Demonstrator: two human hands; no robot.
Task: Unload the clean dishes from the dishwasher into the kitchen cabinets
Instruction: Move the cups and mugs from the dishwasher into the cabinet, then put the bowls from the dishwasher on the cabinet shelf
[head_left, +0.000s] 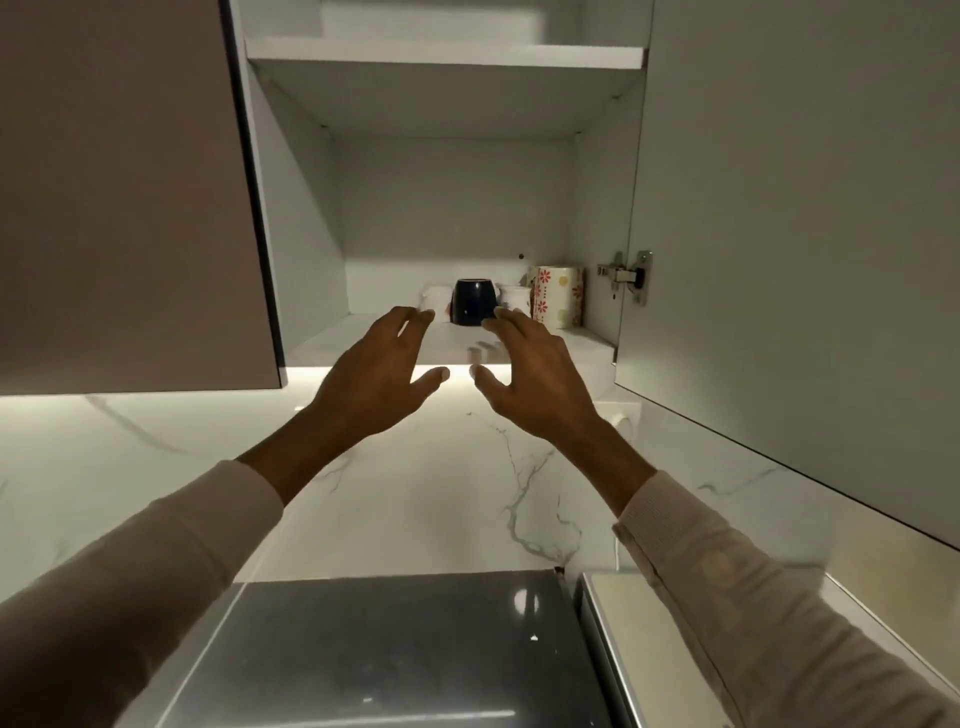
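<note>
Glossy, rounded dark-blue mug (471, 301) on the cabinet shelf (574, 344) beyond empty, spread-fingered left hand (375, 375) and right hand (536, 382).

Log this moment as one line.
place: open cabinet | left hand: open, empty | right hand: open, empty | bottom shelf: dark mug, floral mug, white cups

A home kitchen: open wall cabinet (441, 156) holding mugs (471, 301), above a marble backsplash (415, 493).

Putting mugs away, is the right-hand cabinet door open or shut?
Open: the pale grey cabinet door stands swung outward, its metal hinge and white shelf exposed.
</note>
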